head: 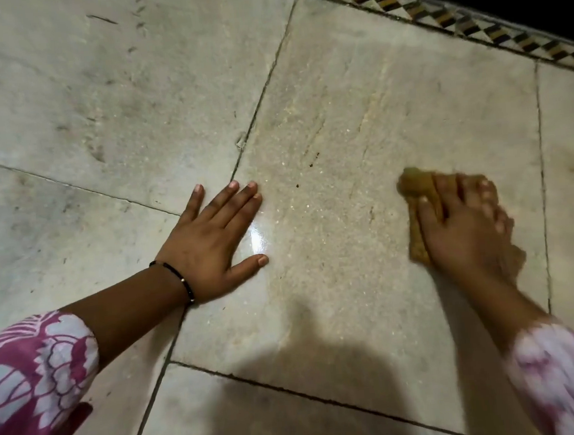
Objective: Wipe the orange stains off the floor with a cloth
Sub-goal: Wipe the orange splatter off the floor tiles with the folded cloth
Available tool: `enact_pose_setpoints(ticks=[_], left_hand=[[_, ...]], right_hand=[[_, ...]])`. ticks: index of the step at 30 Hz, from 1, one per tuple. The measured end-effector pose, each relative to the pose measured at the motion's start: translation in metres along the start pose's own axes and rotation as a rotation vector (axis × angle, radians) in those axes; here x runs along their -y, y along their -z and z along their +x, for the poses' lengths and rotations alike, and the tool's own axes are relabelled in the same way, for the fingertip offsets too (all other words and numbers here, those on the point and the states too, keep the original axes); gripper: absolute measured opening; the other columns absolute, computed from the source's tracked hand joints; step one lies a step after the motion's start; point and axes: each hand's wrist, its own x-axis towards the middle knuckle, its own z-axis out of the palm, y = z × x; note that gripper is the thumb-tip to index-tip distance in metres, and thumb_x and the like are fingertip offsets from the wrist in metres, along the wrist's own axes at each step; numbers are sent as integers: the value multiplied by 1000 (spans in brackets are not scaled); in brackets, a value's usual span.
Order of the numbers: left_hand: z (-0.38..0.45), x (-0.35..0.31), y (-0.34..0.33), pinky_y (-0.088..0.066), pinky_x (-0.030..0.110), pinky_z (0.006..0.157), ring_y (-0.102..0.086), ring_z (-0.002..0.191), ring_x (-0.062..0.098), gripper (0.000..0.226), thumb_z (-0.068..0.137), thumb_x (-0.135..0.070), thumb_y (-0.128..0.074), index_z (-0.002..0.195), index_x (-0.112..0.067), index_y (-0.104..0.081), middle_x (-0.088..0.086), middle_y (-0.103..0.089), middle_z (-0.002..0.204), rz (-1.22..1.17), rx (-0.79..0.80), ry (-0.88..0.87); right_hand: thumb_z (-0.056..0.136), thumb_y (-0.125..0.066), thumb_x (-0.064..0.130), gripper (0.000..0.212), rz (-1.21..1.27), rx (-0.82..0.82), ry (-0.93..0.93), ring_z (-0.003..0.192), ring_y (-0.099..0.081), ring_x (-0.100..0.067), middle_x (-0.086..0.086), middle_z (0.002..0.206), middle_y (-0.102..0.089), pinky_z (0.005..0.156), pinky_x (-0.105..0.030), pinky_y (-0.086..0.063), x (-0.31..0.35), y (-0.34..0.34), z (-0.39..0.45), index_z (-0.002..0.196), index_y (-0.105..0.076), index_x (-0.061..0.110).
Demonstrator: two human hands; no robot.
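While pressing down, right hand [465, 227] grips yellow-brown cloth [418, 207] against pale floor tile [339, 110].
Left hand [208, 244] lies flat, fingers spread, left of cloth, well apart; faint orange smear [311, 157] and specks between and beyond them; patterned border [452, 19] far beyond cloth.

You've got 2 hands in view: left hand [208, 244] flat on the floor, right hand [465, 227] on top of the cloth. 1 cloth [418, 203], yellowish-brown, bunched. 2 sleeves, pink w/ white flower print: left sleeve [33, 367], right sleeve [563, 381]. 1 bracelet [177, 277], thin, black beads, on your left wrist. Floor [352, 280]: approx. 6 stone slabs visible, split by dark joints. 1 patterned border strip [451, 15] running along the top right. Small dark specks [310, 164] on the middle slab: 2–3, too small to count for sure. 1 bright glare spot [258, 242] by your left thumb.
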Motion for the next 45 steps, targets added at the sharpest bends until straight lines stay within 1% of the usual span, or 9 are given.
enact_pose_setpoints(ticks=[6,10,16,22,28,33,37,41,45], left_hand=[[0,0,2,-8,51,115,-12,145,18,81,87,-67,-25,150,-17,-21,0,-17,157,10,18,6],[-1,-1,2,-9,51,115,-14,145,19,80,86,-66,-27,149,-16,-23,0,-19,157,0,10,8],[-1,-2,1,-11,55,114,-11,145,20,80,88,-64,-23,150,-15,-20,2,-16,157,3,49,14],[1,0,2,-10,51,115,-12,145,16,81,86,-67,-28,149,-17,-23,-1,-16,157,-29,23,21],[-1,0,6,-3,46,118,-7,146,20,103,75,-71,-45,150,-7,-14,7,-9,158,-162,-126,100],[-3,0,10,0,52,116,-6,146,26,110,72,-75,-46,147,1,-18,13,-13,157,-146,-133,110],[-3,-1,11,4,51,116,-2,146,23,112,71,-79,-41,149,-4,-12,10,-10,158,-143,-98,141],[-3,-1,12,4,51,116,0,146,22,113,71,-83,-35,150,-5,-8,9,-8,158,-132,-71,139],[-4,-1,12,0,52,116,-2,146,25,115,71,-81,-40,149,-2,-9,13,-7,158,-146,-87,142]], right_hand=[[96,-30,52,57,-27,39,347,146,-2,-26,-1,160,-12,114,-49,2,118,-21,46,149,-25,31],[91,-25,58,60,-52,78,698,146,-8,-20,5,158,-19,116,-44,1,84,-28,-20,147,-25,38],[89,-27,57,60,15,61,463,146,-11,-18,10,155,-18,116,-48,-5,-21,-5,11,145,-32,35],[96,-23,56,54,48,4,62,147,-2,-19,8,160,-11,115,-55,-2,20,14,139,148,-22,40],[96,-26,55,55,-22,41,534,147,0,-21,6,160,-10,114,-47,8,154,-24,85,148,-22,37],[92,-30,56,55,-75,84,959,146,-13,-18,9,156,-24,116,-44,-2,90,-29,1,145,-32,39],[91,-26,59,54,-9,103,755,146,-13,-17,10,155,-25,116,-44,-2,40,-15,31,141,-36,43],[96,-27,58,53,0,123,398,146,5,-17,13,160,-2,113,-51,6,107,-16,63,147,-17,46],[93,-32,58,61,-102,194,758,146,7,-21,9,160,2,111,-53,10,173,-28,12,149,-15,41]])
